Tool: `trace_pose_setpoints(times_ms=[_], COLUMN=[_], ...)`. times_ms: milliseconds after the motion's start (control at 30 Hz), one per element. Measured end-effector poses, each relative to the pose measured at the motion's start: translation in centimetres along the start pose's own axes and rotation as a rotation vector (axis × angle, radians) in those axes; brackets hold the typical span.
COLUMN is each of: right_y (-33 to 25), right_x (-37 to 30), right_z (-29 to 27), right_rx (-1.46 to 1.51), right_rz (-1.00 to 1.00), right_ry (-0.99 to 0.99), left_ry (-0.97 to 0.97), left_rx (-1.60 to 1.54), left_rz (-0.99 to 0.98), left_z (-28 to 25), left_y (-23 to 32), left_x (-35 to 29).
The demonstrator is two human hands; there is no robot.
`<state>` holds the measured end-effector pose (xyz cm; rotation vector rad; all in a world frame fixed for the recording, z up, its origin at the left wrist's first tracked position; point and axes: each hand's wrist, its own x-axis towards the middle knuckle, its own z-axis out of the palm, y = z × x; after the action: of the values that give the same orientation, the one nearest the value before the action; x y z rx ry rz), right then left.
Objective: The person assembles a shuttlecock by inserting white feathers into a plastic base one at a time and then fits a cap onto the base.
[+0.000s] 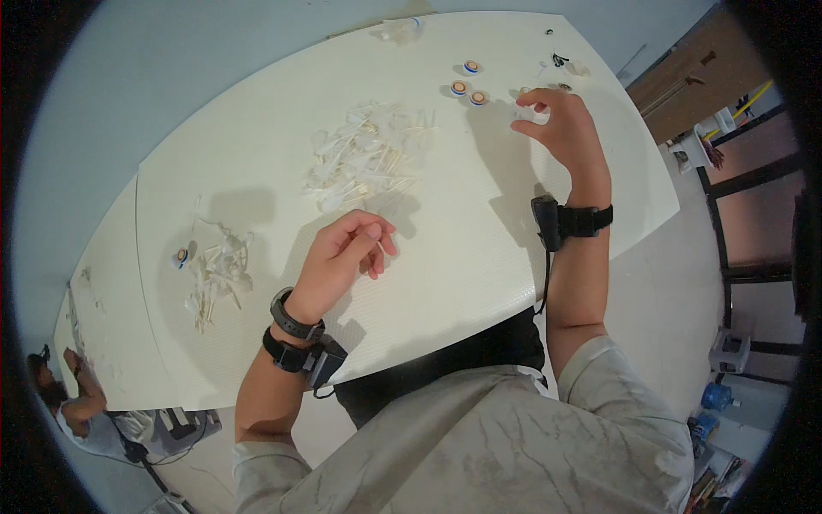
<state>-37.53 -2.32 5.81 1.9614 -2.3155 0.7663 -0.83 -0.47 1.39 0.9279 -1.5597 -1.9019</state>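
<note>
My left hand (pixel 338 253) hovers over the near part of the white table, fingers loosely curled in and the thumb against the index finger. Nothing shows in it. Beyond it lies a big heap of thin pale sticks (pixel 364 154) mixed with clear plastic pieces. Farther right, my right hand (pixel 565 128) curves its thumb and fingers around a small clear plastic thing (pixel 525 112), whose kind I cannot make out. Several small round discs (pixel 478 98) with orange-brown centres and blue-white rims lie left of this hand.
A smaller stick pile (pixel 221 270) lies at the left beside another round disc (pixel 181 255). A crumpled clear bag (pixel 398 31) rests at the far edge. Small black bits (pixel 560 61) lie at the far right. Another person (pixel 77 398) sits at the table's left end.
</note>
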Motion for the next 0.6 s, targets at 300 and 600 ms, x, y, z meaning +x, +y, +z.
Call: trace_pose_setpoints(times_ms=[300, 600], right_y=[-0.1, 0.2], right_x=[-0.6, 0.3], right_z=[0.8, 1.5], right_rx=[0.103, 0.096], right_rz=[0.032, -0.131], right_ry=[0.015, -0.044], left_ry=[-0.002, -0.006], left_rx=[0.022, 0.016], left_rz=[0.004, 0.015], left_z=[0.0, 0.0], left_y=[-0.1, -0.1], left_x=[0.0, 0.0])
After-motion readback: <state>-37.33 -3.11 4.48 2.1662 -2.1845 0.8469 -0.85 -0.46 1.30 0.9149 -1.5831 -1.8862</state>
